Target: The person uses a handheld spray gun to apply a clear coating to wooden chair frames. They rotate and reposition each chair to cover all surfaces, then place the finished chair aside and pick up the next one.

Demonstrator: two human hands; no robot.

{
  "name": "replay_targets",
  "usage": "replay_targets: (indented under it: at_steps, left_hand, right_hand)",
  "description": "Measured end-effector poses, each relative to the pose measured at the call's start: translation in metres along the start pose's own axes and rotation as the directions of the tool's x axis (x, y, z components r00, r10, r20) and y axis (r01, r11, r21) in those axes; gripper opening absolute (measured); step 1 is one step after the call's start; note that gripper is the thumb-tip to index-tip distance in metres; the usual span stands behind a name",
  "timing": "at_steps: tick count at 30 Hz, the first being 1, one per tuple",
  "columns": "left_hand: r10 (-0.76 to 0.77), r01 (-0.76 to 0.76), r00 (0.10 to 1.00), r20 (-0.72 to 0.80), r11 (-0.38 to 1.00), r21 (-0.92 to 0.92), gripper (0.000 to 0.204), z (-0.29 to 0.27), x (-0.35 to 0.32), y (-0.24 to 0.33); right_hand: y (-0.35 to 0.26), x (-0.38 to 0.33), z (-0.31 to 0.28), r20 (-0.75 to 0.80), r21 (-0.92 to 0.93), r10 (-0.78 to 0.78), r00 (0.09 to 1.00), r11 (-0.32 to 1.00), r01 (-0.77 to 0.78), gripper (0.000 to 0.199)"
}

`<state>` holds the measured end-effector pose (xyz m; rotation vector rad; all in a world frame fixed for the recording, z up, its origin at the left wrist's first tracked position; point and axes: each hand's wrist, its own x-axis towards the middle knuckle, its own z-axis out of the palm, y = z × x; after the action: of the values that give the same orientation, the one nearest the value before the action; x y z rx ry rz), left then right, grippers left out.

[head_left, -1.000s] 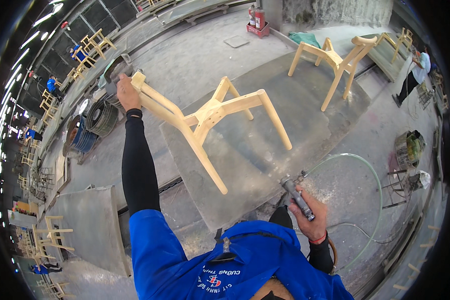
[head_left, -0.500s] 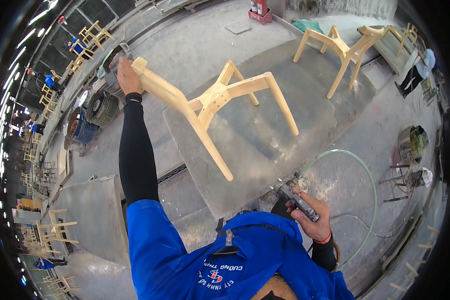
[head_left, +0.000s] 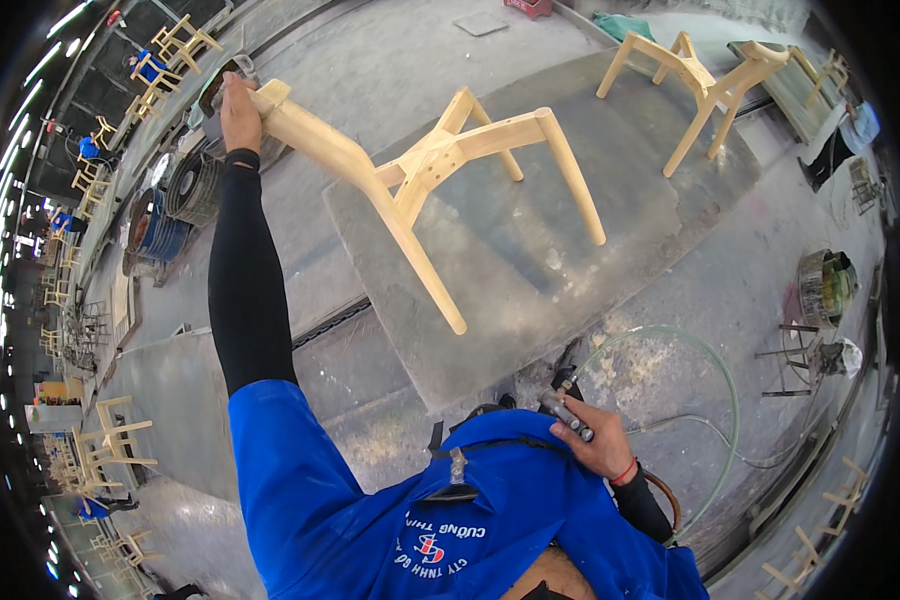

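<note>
Chair frame [head_left: 440,170] above the work platform [head_left: 530,270], gripped at its far-left end by the left hand [head_left: 238,105]. Second chair frame [head_left: 695,80] on the platform, far right. Right hand [head_left: 595,440] near, with air tool [head_left: 565,410]; hose [head_left: 720,400] to its right.

Blue work shirt, chest emblem — long black undersleeves — red band at right wrist

Dusty workshop with a grey concrete floor.
A large grey rectangular mat [head_left: 530,250] lies on the pale concrete floor [head_left: 390,70]. A second unfinished light wooden chair frame [head_left: 700,85] stands at the mat's far corner. Stacked dark round discs [head_left: 175,200] sit to the left, more pale wooden chair frames [head_left: 110,440] line the left edge, and a thin greenish hose [head_left: 715,385] loops across the floor at right.
</note>
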<state>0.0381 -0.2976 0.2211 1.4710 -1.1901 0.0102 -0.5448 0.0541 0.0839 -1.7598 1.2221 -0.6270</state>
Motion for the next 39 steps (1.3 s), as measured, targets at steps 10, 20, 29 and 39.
replay_targets:
  at_steps: [10,20,29,39]
  left_hand:
    - [-0.134,0.15,0.981,0.142,0.983,-0.104,0.076,-0.007,0.004,-0.007]
    - [-0.078,0.144,0.935,0.345,0.975,-0.168,0.066,-0.028,0.004,0.008]
    - [-0.041,0.128,0.888,0.458,0.979,-0.16,0.06,-0.042,0.004,0.027]
    - [-0.035,-0.021,0.79,0.612,0.996,0.085,0.055,-0.058,0.017,0.06]
  right_hand:
    - [-0.018,0.023,0.044,0.222,-0.337,-0.17,0.96,0.91,0.24,0.057]
    - [-0.093,0.066,0.01,-0.054,-0.182,-0.508,0.859,0.851,0.492,0.063]
    - [-0.139,0.089,-0.018,-0.164,-0.095,-0.661,0.732,0.749,0.655,0.062]
    - [-0.151,0.113,-0.01,-0.19,-0.024,-0.681,0.708,0.724,0.69,0.062]
